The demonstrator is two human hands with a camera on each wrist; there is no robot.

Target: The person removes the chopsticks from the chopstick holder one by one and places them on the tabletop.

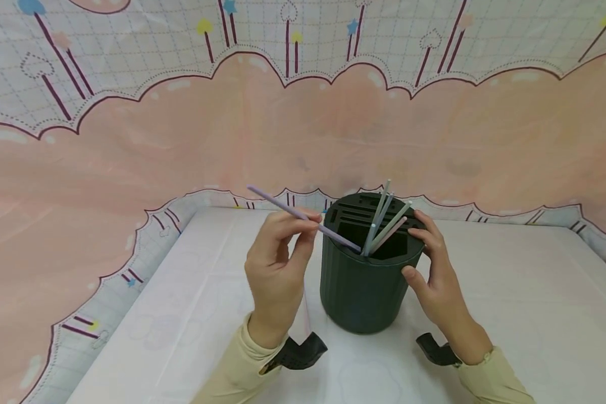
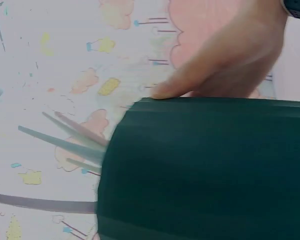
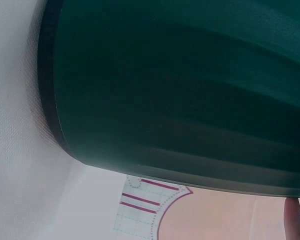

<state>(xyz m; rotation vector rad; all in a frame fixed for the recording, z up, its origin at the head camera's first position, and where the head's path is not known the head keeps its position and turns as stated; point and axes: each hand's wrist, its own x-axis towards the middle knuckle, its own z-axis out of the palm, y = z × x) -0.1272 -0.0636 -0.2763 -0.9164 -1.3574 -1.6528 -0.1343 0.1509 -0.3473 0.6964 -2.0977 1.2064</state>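
Staged tabletop set rather than a lived-in room, pink cartoon cloud-and-candle backdrop cloth (image 1: 303, 129) draped behind and around the sides, white cloth-covered table (image 1: 510, 292), no furniture or walls showing.

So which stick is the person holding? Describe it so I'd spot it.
On the white table stands a dark green holder. The left hand pinches a lilac stick slanting into its top. Unlike the other sticks, it leans far left and is gripped.
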